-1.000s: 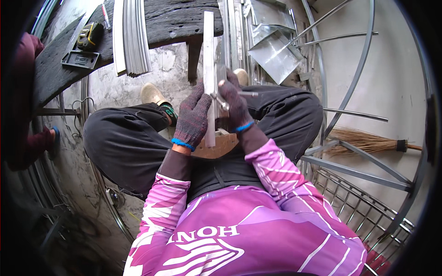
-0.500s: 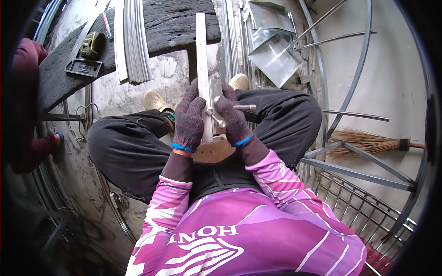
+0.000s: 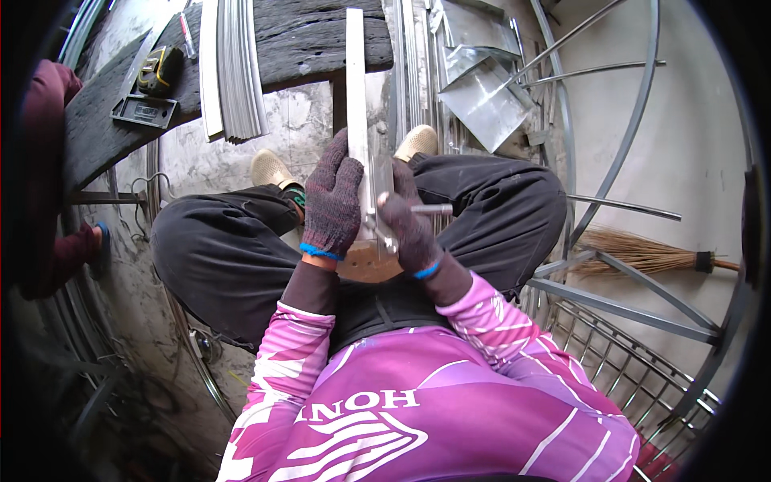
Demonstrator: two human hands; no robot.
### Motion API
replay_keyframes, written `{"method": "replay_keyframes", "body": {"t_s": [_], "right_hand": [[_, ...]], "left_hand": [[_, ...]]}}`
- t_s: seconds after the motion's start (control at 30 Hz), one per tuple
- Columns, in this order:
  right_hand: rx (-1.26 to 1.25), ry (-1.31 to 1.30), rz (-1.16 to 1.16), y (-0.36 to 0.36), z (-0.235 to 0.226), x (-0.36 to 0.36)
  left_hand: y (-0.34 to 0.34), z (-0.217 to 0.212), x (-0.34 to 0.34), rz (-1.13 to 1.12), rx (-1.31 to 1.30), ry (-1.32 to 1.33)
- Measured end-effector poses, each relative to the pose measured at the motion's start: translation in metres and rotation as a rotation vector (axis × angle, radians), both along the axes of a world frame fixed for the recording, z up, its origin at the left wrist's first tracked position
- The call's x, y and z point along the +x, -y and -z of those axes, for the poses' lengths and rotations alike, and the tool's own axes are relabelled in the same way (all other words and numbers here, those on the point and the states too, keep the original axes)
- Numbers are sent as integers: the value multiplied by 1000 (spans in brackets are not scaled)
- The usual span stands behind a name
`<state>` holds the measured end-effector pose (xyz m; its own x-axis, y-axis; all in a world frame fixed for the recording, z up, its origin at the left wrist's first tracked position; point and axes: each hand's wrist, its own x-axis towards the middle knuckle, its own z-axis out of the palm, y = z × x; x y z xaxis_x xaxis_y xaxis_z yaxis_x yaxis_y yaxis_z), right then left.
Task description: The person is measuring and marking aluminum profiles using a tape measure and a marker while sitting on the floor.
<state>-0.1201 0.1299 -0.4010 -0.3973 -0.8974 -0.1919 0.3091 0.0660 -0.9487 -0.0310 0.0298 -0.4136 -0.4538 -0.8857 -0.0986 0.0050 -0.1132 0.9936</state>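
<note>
Blackened plank bench (image 3: 313,34) is stretching beyond both hands, bearing a black-and-yellow tape measure (image 3: 159,71) and a grey rectangular tray (image 3: 144,111) ahead of the left hand and to its left, with a fanned stack of metal strips (image 3: 230,76) lying closer. Beyond the right hand, bent sheet metal (image 3: 486,100) is resting on the floor, and a straw broom (image 3: 634,249) is lying well off to its right.

Just now the right hand (image 3: 409,226) is coming down, closer to the wearer's waist, bringing the clamp-like metal tool (image 3: 382,178) with it. Its grip is staying closed around the tool, thumb pressing on the near face and a short rod (image 3: 434,209) sticking out to the right. That is putting the tool beside the lower part of the pale flat metal strip (image 3: 360,112), just above the brown curved board (image 3: 371,265).

Against the frame half a second ago, the tool's round-ended bolt (image 3: 391,244) is sitting lower, while the left hand (image 3: 333,201) is hardly shifting, its gloved fingers closing along the strip's left edge. The strip is still standing nearly straight ahead between the hands, its far end overlapping the bench in view; whether it is touching the bench I cannot tell.
</note>
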Motion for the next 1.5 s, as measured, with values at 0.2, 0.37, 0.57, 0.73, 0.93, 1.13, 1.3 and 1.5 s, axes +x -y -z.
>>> {"method": "replay_keyframes", "body": {"t_s": [0.2, 0.37, 0.57, 0.73, 0.93, 1.13, 1.3, 1.5], "right_hand": [[-302, -1125, 2, 22, 51, -41], [-197, -782, -18, 23, 40, -33], [-188, -735, -45, -11, 32, -3], [-265, -862, -79, 14, 52, -28], [-274, -856, -12, -13, 42, -7], [-58, -66, 22, -3, 11, 6], [-12, -457, -159, -31, 62, -1], [-257, -647, 11, -20, 30, 4]], "left_hand": [[-8, -5, -3, 25, -23, 63], [-2, -11, -10, -23, 30, -33], [-8, -4, -6, -82, 13, 73], [-5, -3, -9, -98, 27, 1], [-8, -6, -10, -61, -37, 84], [-3, 3, -4, -96, -94, 98], [-5, -4, -11, -101, -39, 68], [-2, -4, -9, -109, -132, 110]]}}
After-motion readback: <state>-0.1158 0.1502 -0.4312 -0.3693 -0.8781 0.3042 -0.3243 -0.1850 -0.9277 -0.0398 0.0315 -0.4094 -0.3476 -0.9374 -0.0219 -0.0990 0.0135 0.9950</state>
